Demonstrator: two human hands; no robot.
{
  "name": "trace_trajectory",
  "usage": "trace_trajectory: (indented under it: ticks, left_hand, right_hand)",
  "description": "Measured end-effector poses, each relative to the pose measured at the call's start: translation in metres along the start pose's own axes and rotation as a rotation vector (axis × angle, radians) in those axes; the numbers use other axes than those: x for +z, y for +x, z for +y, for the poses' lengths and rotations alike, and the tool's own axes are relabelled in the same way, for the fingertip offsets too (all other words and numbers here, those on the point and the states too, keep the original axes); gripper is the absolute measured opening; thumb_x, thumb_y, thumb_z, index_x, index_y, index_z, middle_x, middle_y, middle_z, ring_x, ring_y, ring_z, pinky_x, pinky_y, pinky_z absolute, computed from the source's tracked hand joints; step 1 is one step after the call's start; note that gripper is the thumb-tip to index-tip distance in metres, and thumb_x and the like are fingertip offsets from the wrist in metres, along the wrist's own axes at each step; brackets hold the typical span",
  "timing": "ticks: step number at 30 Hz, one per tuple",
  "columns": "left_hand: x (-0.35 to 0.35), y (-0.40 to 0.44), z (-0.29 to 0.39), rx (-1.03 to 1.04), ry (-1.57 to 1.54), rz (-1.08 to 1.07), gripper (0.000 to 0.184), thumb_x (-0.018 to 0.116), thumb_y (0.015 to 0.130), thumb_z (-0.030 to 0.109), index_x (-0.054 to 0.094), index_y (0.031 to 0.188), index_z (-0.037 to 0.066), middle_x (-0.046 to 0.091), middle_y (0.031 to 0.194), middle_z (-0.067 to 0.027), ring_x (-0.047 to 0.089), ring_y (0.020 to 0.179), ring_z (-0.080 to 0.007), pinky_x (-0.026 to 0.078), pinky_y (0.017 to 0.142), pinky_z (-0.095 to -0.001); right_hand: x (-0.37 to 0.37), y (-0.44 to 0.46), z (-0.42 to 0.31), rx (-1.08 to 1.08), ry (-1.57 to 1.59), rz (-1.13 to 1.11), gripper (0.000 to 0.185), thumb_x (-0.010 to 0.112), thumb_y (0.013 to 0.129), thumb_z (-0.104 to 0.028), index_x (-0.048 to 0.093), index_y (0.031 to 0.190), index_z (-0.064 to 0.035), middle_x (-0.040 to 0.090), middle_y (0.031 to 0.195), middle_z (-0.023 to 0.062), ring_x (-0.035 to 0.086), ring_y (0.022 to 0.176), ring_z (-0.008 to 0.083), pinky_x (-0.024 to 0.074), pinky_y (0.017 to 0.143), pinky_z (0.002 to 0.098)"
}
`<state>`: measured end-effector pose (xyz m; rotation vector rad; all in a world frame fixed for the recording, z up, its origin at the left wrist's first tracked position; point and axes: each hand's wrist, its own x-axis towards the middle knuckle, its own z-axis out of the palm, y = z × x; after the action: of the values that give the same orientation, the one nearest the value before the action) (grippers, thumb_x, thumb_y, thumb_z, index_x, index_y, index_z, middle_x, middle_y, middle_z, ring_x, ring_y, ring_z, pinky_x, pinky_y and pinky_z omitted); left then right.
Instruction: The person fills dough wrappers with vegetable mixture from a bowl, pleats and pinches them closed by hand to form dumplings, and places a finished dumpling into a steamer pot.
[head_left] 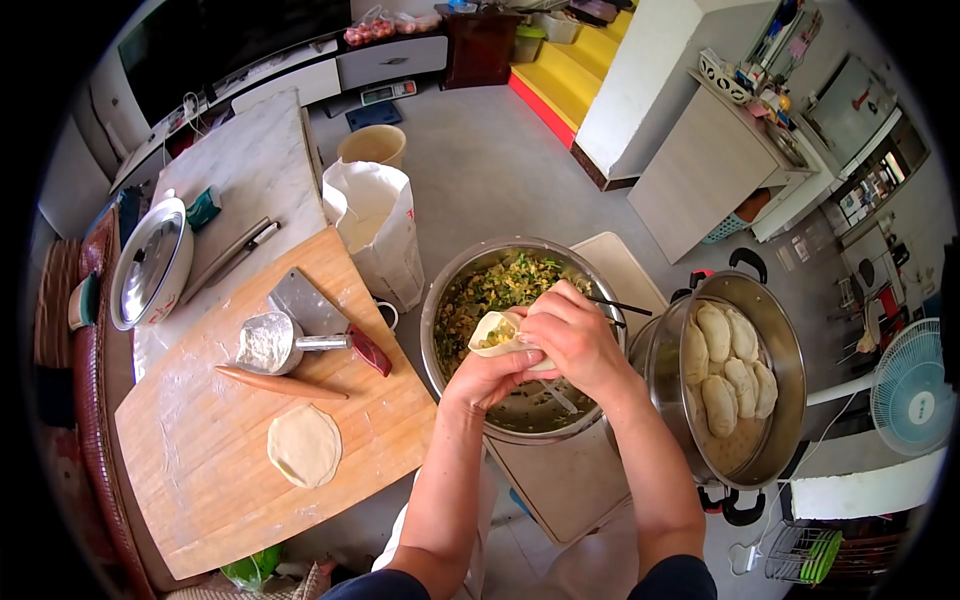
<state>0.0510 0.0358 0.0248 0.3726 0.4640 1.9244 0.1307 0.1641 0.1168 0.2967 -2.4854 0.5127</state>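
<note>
Over a wide steel bowl (432, 345) of chopped green and yellow filling (478, 290), both my hands are closed on one dumpling (490, 336). It is partly folded, and filling shows in its open end. My left hand (492, 378) supports the dough from below. The fingers of my right hand (570, 332) press its edge from above. Dark chopsticks (612, 304) and a spoon (560, 397) rest in the bowl. On the right, several finished dumplings (740, 385) lie in a steel steamer pot (792, 410).
A floured wooden board (200, 480) holds a round dough wrapper (304, 446), a rolling pin (280, 383), a flour scoop (268, 343) and a cleaver (310, 303). Behind it stand a white flour sack (395, 230) and a lidded dish (152, 262). A fan (915, 400) is at far right.
</note>
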Motion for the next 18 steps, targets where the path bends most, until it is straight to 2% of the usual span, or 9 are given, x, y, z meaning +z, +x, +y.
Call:
trace_trajectory:
  ticks: [8,14,18]
  left_hand:
    - [-0.003,-0.001,0.001,0.011,-0.047,0.005,0.054,0.069,0.087,-0.003,0.045,0.136,0.004,0.061,0.121,-0.0129,0.065,0.110,-0.0280,0.061,0.088,-0.0476]
    - [-0.012,-0.002,-0.002,0.023,-0.039,-0.007,0.055,0.067,0.088,-0.004,0.045,0.138,0.005,0.061,0.122,-0.0126,0.065,0.110,-0.0273,0.062,0.088,-0.0474]
    - [-0.012,-0.003,-0.001,0.024,-0.066,0.014,0.051,0.070,0.085,-0.004,0.050,0.132,0.003,0.062,0.120,-0.0123,0.067,0.105,-0.0268,0.063,0.084,-0.0394]
  right_hand:
    - [-0.003,0.003,-0.005,-0.069,-0.138,-0.063,0.021,0.073,0.066,-0.005,0.062,0.084,-0.0034,0.058,0.087,0.0056,0.057,0.086,0.0229,0.0529,0.073,0.0341]
    - [-0.009,0.012,-0.008,-0.147,-0.294,-0.191,0.017,0.070,0.065,-0.012,0.059,0.077,-0.0055,0.055,0.085,0.0052,0.057,0.085,0.0217,0.0523,0.076,0.0334]
    - [-0.012,0.021,-0.010,-0.228,-0.399,-0.182,0.012,0.068,0.066,-0.012,0.058,0.070,-0.0062,0.055,0.081,0.0047,0.057,0.086,0.0207,0.0502,0.074,0.0342]
